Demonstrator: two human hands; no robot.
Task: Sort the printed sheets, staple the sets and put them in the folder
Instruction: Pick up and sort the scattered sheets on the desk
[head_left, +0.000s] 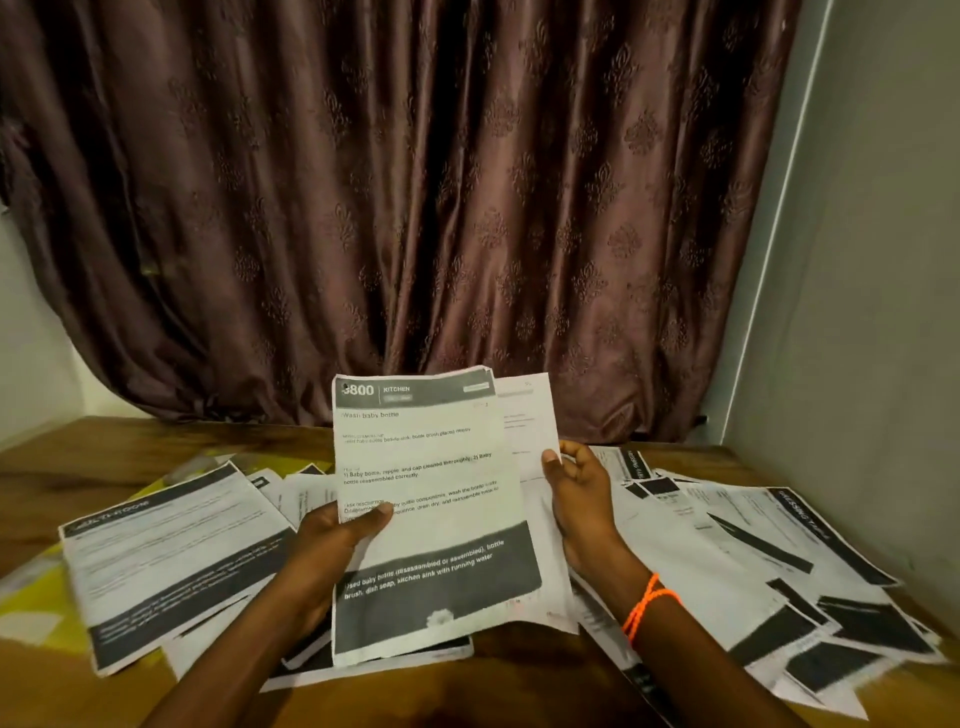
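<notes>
Holding the kitchen sheet (431, 499) upright, the left hand (332, 540) pinches its edge while the right hand (576, 493) grips the sheet behind (535, 415) (match headings before laying either onto the nearby piles (727, 545)).

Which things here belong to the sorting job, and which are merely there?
Job: white printed "Kitchen" sheet held by both hands (left, right); loose printed sheets spread on the table; yellow folder.
Merely there: brown patterned curtain; wooden table; orange wrist thread.

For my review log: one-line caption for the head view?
Both hands, left hand and right hand, hold up printed sheets above scattered pages.
</notes>
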